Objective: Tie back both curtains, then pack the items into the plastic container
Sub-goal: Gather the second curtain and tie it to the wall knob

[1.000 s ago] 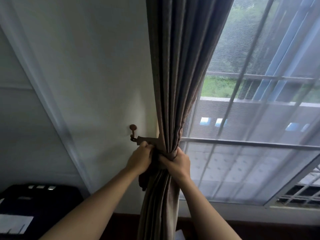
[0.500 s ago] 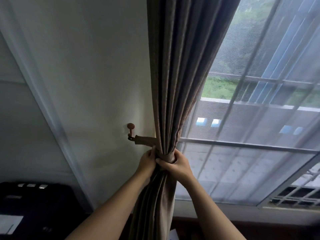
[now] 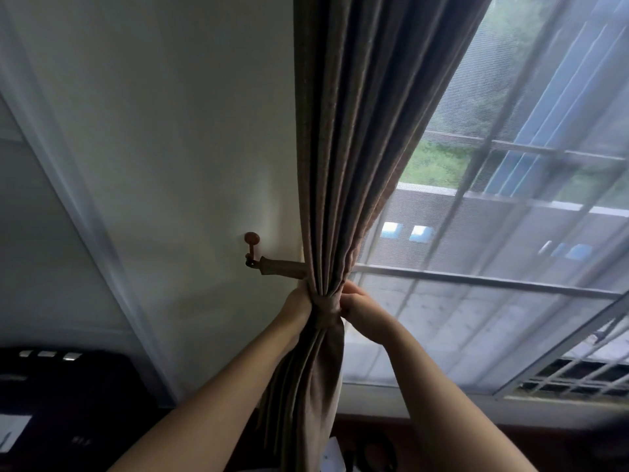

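**A:** What have the hands got hold of?

**B:** The left hand (image 3: 297,306) is closed round the gathered grey-brown fabric curtain (image 3: 357,131) from its left side. Its fingers go out of sight behind the bunch, right at the matching brown fabric tieback band (image 3: 326,303) that cinches it. The right hand (image 3: 360,308) meets it from the right, fingers curled in on the band

**A:** And the arms?

**B:** Both bare forearms rise from the bottom edge and converge on the bunch

**A:** Where does the band lead?

**B:** Leftward, taut and nearly level, to a small round-knobbed brown hook (image 3: 252,248) on the white wall (image 3: 187,131). The curtain hangs from above, narrows at the band and flares below it, beside the screened window (image 3: 510,301) on the right
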